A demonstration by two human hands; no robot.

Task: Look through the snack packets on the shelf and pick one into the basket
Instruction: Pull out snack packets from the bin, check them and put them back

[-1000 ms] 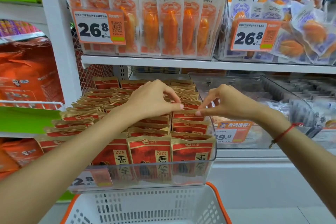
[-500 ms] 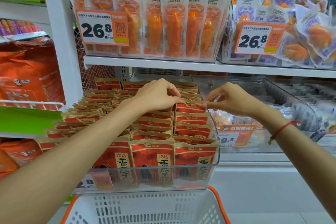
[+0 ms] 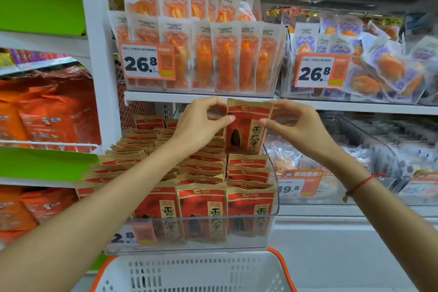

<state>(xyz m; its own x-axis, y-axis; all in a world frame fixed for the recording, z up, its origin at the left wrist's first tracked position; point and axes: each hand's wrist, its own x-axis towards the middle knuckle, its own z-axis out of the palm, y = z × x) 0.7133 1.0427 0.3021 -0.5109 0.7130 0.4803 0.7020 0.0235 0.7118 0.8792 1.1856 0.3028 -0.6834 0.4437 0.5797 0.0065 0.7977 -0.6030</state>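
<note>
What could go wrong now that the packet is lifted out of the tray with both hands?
The red packet is only pinched at its side edges by the left hand and right hand, so it might slip back onto the packed rows. The basket sits below the clear tray; a careless lowering could snag that front lip.

one head-worn, wide-angle view looks forward and slightly down from close in front of the shelf (image 3: 237, 97), near enough that both forearms reach in from the bottom corners; the basket (image 3: 189, 272) rim sits at the bottom edge.
</note>
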